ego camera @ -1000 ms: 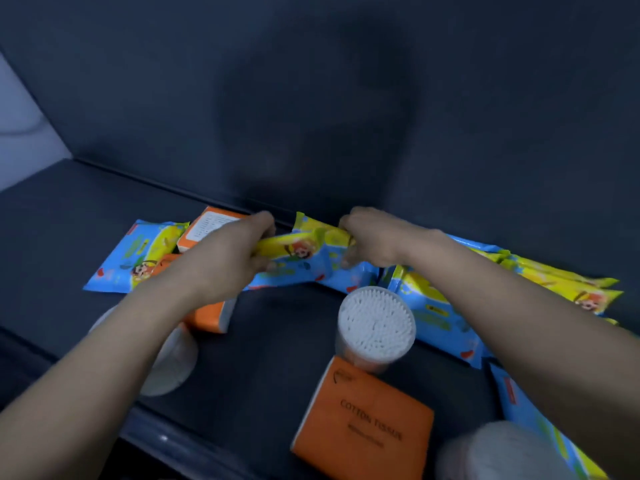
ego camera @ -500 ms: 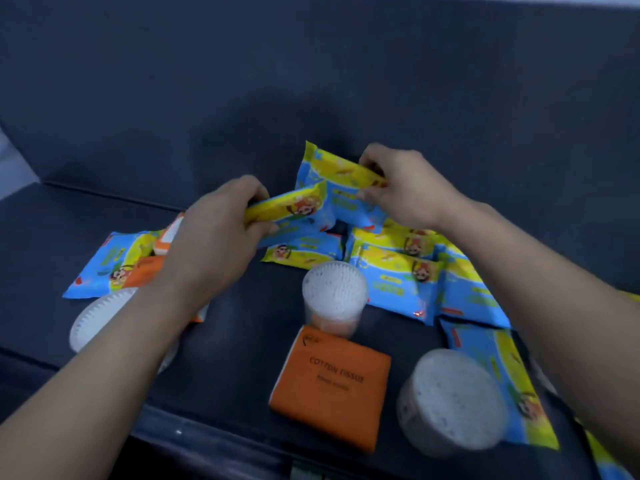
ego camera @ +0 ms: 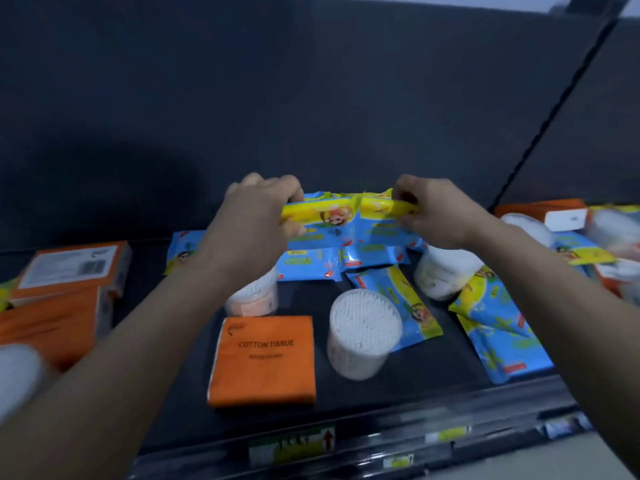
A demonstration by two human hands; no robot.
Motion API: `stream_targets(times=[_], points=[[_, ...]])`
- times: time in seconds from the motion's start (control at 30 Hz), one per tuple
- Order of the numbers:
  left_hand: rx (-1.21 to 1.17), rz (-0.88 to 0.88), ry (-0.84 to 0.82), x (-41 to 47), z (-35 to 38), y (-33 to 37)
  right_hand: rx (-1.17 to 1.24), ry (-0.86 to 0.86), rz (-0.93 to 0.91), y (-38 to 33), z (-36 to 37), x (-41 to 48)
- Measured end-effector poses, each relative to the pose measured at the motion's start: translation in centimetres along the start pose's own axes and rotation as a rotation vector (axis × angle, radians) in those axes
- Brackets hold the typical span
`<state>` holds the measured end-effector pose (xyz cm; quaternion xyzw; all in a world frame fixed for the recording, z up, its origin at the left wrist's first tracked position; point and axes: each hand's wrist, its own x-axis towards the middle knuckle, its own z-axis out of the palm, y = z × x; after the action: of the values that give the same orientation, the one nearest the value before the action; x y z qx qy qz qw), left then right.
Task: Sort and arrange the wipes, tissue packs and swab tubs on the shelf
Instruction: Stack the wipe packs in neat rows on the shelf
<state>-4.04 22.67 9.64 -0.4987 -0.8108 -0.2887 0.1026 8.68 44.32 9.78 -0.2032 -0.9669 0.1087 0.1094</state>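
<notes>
My left hand [ego camera: 258, 216] grips the top edge of a blue and yellow wipes pack [ego camera: 325, 220] held upright at the back of the shelf. My right hand [ego camera: 433, 213] grips a second wipes pack [ego camera: 384, 216] right beside it, edge to edge. More wipes packs [ego camera: 311, 265] lie flat beneath them. An orange cotton tissue pack [ego camera: 266, 362] lies at the front. A round swab tub [ego camera: 363, 330] stands to its right, and another swab tub [ego camera: 252, 299] stands partly hidden behind my left wrist.
Stacked orange tissue packs [ego camera: 65, 282] sit at the left. A swab tub [ego camera: 443, 275], wipes packs [ego camera: 498, 327] and tissue packs [ego camera: 547, 213] crowd the right. The shelf's front rail [ego camera: 381, 441] carries price labels. A dark back wall rises behind.
Both hands have brought their wipes packs together side by side and upright near the back wall. The view has shifted right, showing more of the shelf's right side.
</notes>
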Motion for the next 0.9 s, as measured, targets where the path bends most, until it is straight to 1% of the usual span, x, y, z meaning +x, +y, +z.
stream_targets(times=[0.1, 0.17, 0.23, 0.3, 0.47, 0.6, 0.73, 0.9], points=[[0.169, 0.09, -0.081, 0.8, 1.0, 0.5, -0.011, -0.041, 0.014, 1.1, 0.9, -0.4], [0.267, 0.11, -0.111, 1.7, 1.4, 0.9, -0.019, -0.066, 0.007, 1.6, 1.4, -0.2], [0.292, 0.11, -0.13, 2.6, 1.9, 1.4, -0.04, -0.082, -0.002, 2.0, 1.9, 0.3], [0.309, 0.091, -0.162, 3.1, 2.7, 1.8, -0.04, -0.094, -0.008, 2.4, 1.9, 0.8], [0.509, 0.005, -0.322, 1.9, 5.5, 1.5, -0.043, -0.19, -0.064, 3.3, 2.4, 1.4], [0.662, -0.052, -0.37, 0.9, 7.0, 0.9, -0.066, -0.293, -0.115, 3.5, 3.3, 1.5], [0.742, -0.096, -0.386, 1.1, 7.6, 0.6, -0.129, -0.365, -0.157, 3.5, 3.1, 1.8], [0.778, -0.153, -0.387, 1.5, 8.1, -0.1, -0.24, -0.298, -0.159, 3.1, 3.5, 2.2]])
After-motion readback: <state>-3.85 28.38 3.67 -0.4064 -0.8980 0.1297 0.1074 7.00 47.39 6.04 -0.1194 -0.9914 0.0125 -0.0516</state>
